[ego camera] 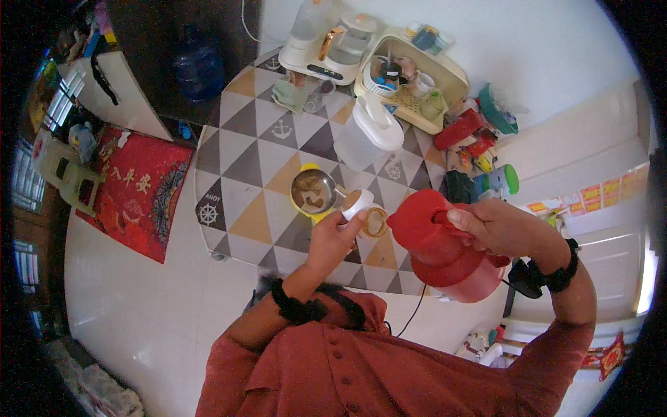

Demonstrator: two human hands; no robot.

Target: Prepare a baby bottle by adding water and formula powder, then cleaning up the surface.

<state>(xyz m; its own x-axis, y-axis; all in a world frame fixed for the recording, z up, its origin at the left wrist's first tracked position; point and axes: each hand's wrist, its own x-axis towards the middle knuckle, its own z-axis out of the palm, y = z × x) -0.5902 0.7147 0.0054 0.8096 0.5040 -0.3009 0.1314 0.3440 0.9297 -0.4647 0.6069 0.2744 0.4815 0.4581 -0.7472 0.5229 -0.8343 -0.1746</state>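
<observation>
My right hand grips the handle of a red vacuum jug, which is tilted with its spout towards my left hand. Between the fingers of my left hand is a small white-rimmed container with brownish contents; its exact kind is unclear. Right beside it is a round, amber-rimmed vessel near the jug's spout. Whether my left hand also holds this vessel, I cannot tell. Behind my left hand stands a yellow-rimmed metal bowl with brown residue or liquid inside.
On the triangle-patterned tablecloth stands a lidded plastic container. Farther back are a white appliance with a glass kettle and a cream dish rack holding cups. Red packets and a green-lidded tub line the right edge.
</observation>
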